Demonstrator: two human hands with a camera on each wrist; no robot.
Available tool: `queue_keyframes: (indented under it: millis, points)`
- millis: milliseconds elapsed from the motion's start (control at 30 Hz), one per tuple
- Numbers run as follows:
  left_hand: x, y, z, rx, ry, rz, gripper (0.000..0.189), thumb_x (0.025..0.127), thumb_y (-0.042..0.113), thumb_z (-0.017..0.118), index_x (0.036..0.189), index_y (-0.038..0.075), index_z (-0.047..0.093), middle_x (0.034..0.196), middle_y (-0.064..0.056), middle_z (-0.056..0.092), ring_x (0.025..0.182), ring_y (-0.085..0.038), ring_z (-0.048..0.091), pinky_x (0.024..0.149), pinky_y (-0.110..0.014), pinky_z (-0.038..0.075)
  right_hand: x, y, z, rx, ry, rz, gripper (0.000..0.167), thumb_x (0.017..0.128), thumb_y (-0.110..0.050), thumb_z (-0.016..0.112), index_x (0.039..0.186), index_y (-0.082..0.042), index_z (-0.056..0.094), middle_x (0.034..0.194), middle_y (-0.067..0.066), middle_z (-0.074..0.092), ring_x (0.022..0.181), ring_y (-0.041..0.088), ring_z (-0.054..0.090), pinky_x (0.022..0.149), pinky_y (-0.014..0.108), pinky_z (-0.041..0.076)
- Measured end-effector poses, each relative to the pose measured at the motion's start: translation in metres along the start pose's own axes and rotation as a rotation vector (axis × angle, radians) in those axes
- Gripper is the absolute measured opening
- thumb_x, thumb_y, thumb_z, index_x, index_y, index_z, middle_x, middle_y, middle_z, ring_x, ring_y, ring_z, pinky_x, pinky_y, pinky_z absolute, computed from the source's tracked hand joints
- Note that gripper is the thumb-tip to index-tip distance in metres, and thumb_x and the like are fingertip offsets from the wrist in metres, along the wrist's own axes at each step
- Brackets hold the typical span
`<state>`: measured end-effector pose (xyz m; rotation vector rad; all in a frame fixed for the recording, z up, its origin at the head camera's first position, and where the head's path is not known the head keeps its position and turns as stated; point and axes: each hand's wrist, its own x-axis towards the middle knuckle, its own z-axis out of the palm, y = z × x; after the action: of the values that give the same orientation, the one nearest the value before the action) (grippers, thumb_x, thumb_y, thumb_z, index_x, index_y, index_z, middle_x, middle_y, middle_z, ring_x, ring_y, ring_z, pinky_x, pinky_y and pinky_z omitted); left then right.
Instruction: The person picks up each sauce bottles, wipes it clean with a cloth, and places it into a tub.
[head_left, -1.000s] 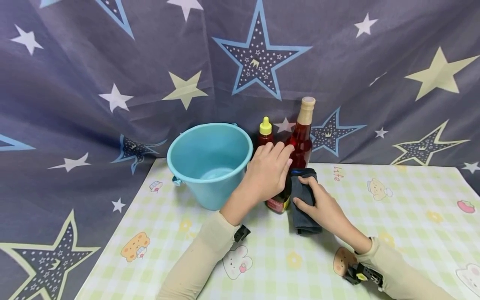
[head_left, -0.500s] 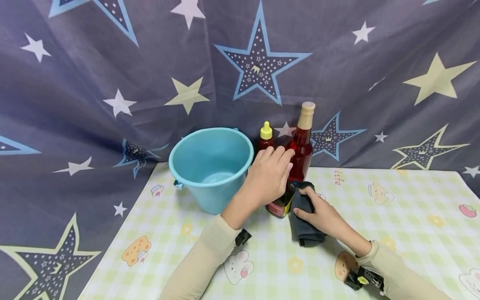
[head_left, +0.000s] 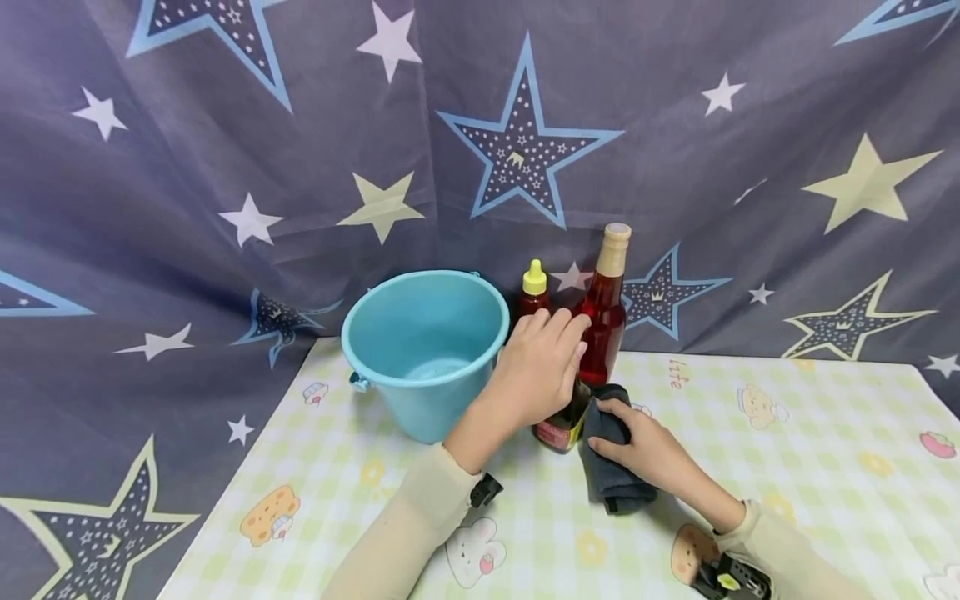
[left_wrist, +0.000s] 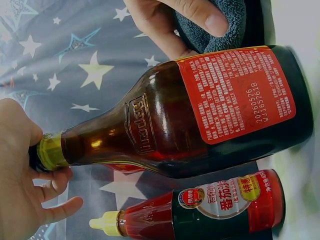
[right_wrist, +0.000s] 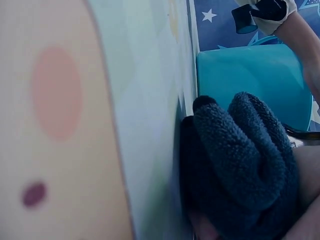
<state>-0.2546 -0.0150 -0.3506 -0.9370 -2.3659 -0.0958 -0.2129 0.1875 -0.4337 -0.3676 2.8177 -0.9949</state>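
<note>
My left hand (head_left: 536,367) grips a dark sauce bottle (left_wrist: 165,120) by the cap at its neck. In the left wrist view this bottle has a red printed label and stands on the table. My right hand (head_left: 645,443) holds a folded dark grey-blue towel (head_left: 617,471), which it presses to the bottle's right side. The towel's fuzzy folds fill much of the right wrist view. Behind the left hand stand a red sauce bottle (head_left: 534,292) with a yellow nozzle cap and a tall bottle (head_left: 603,321) of red liquid. In the head view the left hand hides most of the gripped bottle.
A light blue bucket (head_left: 427,412) stands left of the bottles, close to my left forearm. The table (head_left: 375,533) has a green-and-white checked cover with cartoon prints. A dark curtain (head_left: 300,233) with stars hangs directly behind.
The towel and my right hand have slid down along the bottle's side toward me, and the towel now tilts. My left hand keeps its grip. The head view has tipped slightly upward.
</note>
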Motion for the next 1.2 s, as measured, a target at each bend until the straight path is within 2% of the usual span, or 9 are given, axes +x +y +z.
queue_keyframes:
  millis: [400, 733, 967, 1200]
  points:
    - [-0.006, 0.003, 0.009, 0.011, -0.026, 0.018, 0.035, 0.108, 0.028, 0.042, 0.135, 0.011, 0.055, 0.115, -0.003, 0.06, 0.096, -0.02, 0.052, 0.091, -0.033, 0.047, -0.003, 0.006, 0.011, 0.041, -0.032, 0.067, 0.062, 0.095, -0.035, 0.071, 0.145, -0.002, 0.053, 0.141, 0.028, 0.058, 0.123, 0.046, 0.06, 0.095, 0.058, 0.051]
    - [-0.01, 0.006, 0.012, -0.008, -0.031, 0.015, 0.035, 0.108, 0.028, 0.042, 0.135, 0.012, 0.055, 0.115, -0.002, 0.06, 0.097, -0.019, 0.052, 0.092, -0.033, 0.047, -0.006, 0.009, 0.014, 0.043, -0.029, 0.068, 0.062, 0.094, -0.037, 0.073, 0.143, -0.005, 0.055, 0.139, 0.026, 0.06, 0.122, 0.046, 0.06, 0.094, 0.059, 0.051]
    - [-0.007, 0.004, 0.011, 0.004, 0.012, 0.014, 0.033, 0.107, 0.027, 0.043, 0.134, 0.011, 0.055, 0.113, -0.003, 0.06, 0.095, -0.02, 0.052, 0.089, -0.033, 0.047, -0.004, 0.006, 0.009, 0.029, -0.025, 0.051, 0.063, 0.093, -0.035, 0.074, 0.144, -0.004, 0.054, 0.138, 0.029, 0.059, 0.12, 0.047, 0.061, 0.092, 0.059, 0.052]
    - [-0.001, -0.001, 0.007, 0.013, 0.05, 0.019, 0.033, 0.107, 0.027, 0.045, 0.133, 0.01, 0.055, 0.111, -0.003, 0.06, 0.093, -0.02, 0.051, 0.087, -0.033, 0.046, 0.002, 0.001, -0.001, 0.007, -0.014, 0.029, 0.062, 0.094, -0.033, 0.073, 0.144, -0.003, 0.054, 0.14, 0.029, 0.058, 0.124, 0.048, 0.059, 0.097, 0.061, 0.05]
